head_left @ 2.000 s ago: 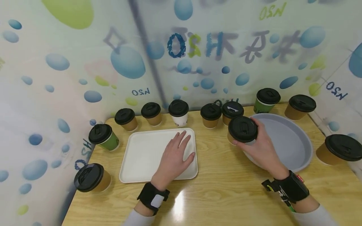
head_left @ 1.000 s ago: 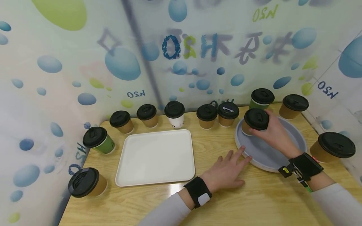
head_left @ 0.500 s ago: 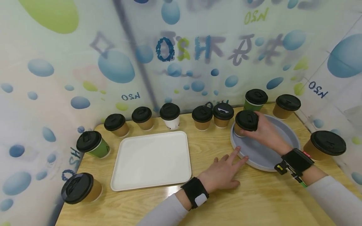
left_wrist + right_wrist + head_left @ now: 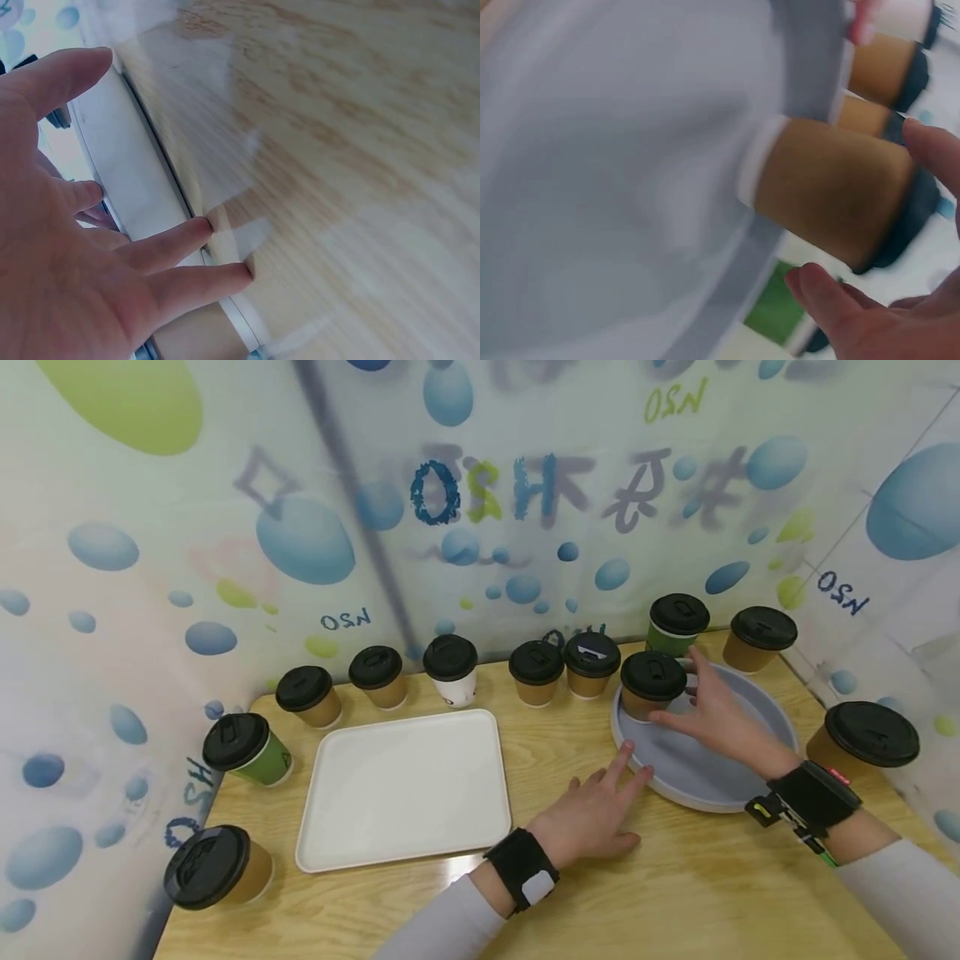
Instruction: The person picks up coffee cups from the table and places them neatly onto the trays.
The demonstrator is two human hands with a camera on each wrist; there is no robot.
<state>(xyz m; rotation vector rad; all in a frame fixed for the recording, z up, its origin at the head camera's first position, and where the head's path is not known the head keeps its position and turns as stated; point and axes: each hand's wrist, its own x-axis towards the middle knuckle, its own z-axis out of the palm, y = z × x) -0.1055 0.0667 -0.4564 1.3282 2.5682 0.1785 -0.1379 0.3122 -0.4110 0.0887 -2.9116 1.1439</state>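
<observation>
A brown paper cup with a black lid (image 4: 651, 682) stands upright inside the left side of the round grey tray (image 4: 720, 797). Around it, just apart, are the spread thumb and fingers of my right hand (image 4: 716, 714); the right wrist view shows a gap between fingertips and the cup wall (image 4: 832, 187). My left hand (image 4: 588, 818) lies on the table with fingers stretched out, two fingertips at the tray's near left rim. In the left wrist view, those fingers (image 4: 199, 285) are straight and hold nothing.
A white rectangular tray (image 4: 405, 793) lies left of my left hand. Several lidded cups line the back, including a white one (image 4: 452, 668) and a green one (image 4: 677, 625). Others stand at the left edge (image 4: 221, 868) and at the right, a large brown cup (image 4: 862, 735).
My right hand carried the brown cup rightward into the grey tray, set it down and loosened its fingers. My left hand moved from over the white tray to the grey tray's rim.
</observation>
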